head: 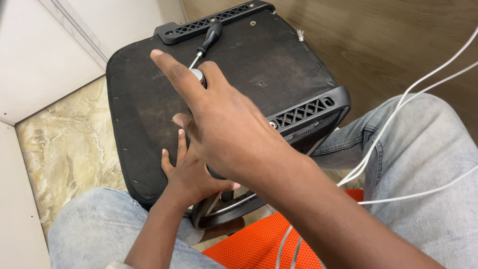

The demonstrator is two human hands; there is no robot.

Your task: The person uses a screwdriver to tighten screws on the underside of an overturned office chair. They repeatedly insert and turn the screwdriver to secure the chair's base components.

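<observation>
Marble floor tiles (69, 134) and a wood-panelled wall (398, 40) frame the spot where a person in pale jeans sits on an orange seat (254, 244) with an upturned chair seat (249, 60) propped between the knees, its black fabric underside facing up. Spread across that underside is the right hand (224, 129), fingers splayed and forefinger stretched forward, gripping nothing; a small silver round part (198, 75) peeks out just under the base of that forefinger. Beneath the right hand lies the left hand (186, 172), flat and open on the fabric, fingers pressed against it. Just beyond the right hand's fingertips a black-handled screwdriver (209, 40) rests on the fabric, its shaft pointing back toward the hand. White cables (398, 104) trail over the right knee.
</observation>
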